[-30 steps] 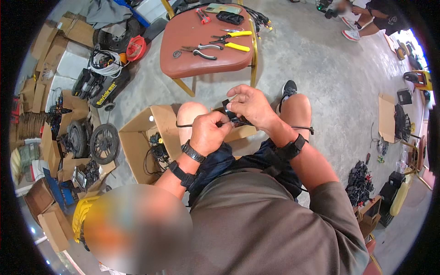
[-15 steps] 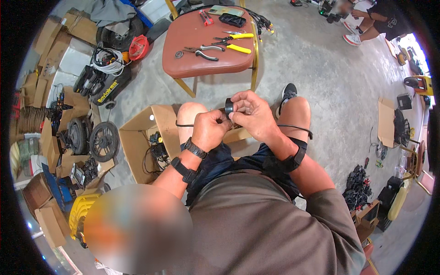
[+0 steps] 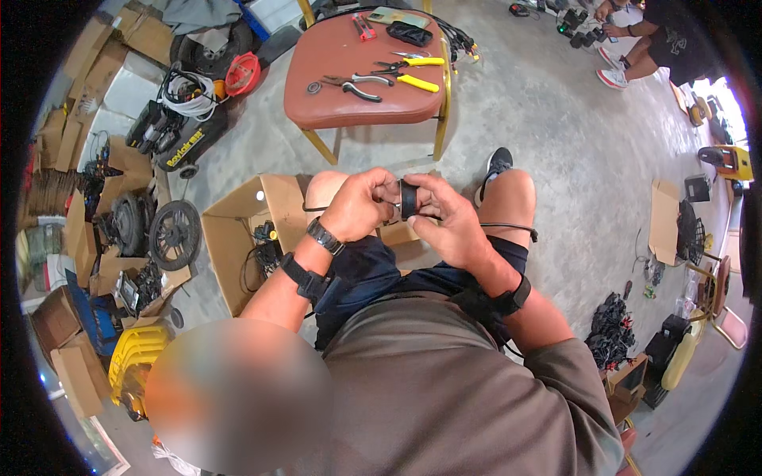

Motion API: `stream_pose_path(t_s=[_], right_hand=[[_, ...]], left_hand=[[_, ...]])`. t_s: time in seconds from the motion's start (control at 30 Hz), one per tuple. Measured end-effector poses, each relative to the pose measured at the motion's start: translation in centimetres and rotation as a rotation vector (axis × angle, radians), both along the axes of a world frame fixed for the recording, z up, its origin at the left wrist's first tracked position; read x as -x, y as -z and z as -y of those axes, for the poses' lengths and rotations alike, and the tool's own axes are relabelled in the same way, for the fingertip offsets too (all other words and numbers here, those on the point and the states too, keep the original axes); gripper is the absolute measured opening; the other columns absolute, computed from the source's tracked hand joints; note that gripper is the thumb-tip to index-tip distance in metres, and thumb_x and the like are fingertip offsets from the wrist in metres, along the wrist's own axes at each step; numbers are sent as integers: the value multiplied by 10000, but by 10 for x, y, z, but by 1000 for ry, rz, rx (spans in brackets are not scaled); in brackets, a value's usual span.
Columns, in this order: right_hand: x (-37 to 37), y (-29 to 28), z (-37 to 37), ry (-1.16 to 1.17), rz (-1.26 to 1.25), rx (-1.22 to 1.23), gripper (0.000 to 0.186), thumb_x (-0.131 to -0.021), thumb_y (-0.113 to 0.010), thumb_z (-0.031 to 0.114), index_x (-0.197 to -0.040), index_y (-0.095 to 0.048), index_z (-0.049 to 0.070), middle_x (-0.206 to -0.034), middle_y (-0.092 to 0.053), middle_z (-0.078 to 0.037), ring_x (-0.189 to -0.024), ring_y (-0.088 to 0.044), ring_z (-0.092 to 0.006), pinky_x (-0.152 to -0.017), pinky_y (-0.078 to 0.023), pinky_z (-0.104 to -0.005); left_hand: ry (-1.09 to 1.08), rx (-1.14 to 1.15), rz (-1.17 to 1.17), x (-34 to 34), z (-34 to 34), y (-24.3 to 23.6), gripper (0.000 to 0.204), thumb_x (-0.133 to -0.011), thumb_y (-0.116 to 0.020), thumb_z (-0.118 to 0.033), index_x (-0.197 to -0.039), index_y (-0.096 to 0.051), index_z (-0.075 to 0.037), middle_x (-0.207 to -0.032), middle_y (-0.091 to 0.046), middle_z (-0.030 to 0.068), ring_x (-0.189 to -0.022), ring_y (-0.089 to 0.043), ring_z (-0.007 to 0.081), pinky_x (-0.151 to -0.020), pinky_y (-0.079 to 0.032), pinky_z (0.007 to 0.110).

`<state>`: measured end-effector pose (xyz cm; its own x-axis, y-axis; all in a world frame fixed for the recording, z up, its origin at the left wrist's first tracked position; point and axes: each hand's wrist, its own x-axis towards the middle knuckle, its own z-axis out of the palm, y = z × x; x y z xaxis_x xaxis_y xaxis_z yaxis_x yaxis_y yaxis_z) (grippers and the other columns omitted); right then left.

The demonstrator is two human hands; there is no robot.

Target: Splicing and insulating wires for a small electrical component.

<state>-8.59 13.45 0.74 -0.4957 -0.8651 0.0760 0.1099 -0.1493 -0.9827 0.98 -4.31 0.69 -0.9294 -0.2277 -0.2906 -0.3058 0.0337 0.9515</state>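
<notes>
Between my hands, over my lap, is a roll of black tape (image 3: 409, 200), its dark band facing up. My right hand (image 3: 448, 218) grips the roll with thumb and fingers. My left hand (image 3: 363, 205) is closed right beside it, fingertips near the roll's left side. A black cable (image 3: 508, 225) crosses above my thighs and runs in behind both hands; the left fingers appear pinched on it, though the exact grip is partly hidden. On the brown chair (image 3: 317, 59) ahead lie grey-handled pliers (image 3: 353, 84), yellow-handled pliers (image 3: 413, 82) and a red cutter (image 3: 364, 28).
A cardboard box (image 3: 238, 230) with cables stands by my left knee. Wheels (image 3: 175, 236) and open cartons line the left side. A black cable heap (image 3: 611, 329) lies on the floor at right. Another person (image 3: 667, 40) sits at the far right.
My left hand has shifted up and right, closer to the roll. The tape roll has turned and moved slightly right and down, with my right hand's fingers now lower around it.
</notes>
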Motion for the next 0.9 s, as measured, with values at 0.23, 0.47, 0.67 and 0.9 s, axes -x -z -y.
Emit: stream_pose_path(t_s=[0.23,0.47,0.67,0.9], right_hand=[[-13,-9,-14,67,-391,-109,571,-772,-596,-82,-1322,-497,37,-1036,-610,-117,-921,-597,-233,-861,-491,-365],[-8,-5,-25,56,-608,-1,532,-789,-608,-58,-1301,-532,63,-973,-601,-112,-915,-566,-299,-865,-452,-387],[0,-2,-21,177,-524,-24,451,-838,-587,-50,-1277,-525,34,-953,-599,-146,-915,-582,-293,-835,-475,-380],[11,-15,-3,58,-399,-312,306,-826,-683,111,-1089,-581,-7,-872,-615,-176,-802,-630,-326,-720,-502,-399]], left_hand=[[0,9,-44,4,1,-1,322,-742,-591,174,-1011,-571,-1,-859,-619,22,-812,-603,99,-682,-505,247],[61,-52,10,0,6,-6,352,-745,-629,140,-1069,-631,5,-867,-646,19,-810,-607,89,-705,-506,237],[37,-24,3,0,2,-4,311,-757,-644,124,-1045,-651,6,-885,-673,18,-820,-612,87,-713,-506,236],[7,75,-4,-3,-8,-14,233,-811,-677,84,-1030,-656,7,-903,-672,-7,-801,-600,53,-719,-510,220]])
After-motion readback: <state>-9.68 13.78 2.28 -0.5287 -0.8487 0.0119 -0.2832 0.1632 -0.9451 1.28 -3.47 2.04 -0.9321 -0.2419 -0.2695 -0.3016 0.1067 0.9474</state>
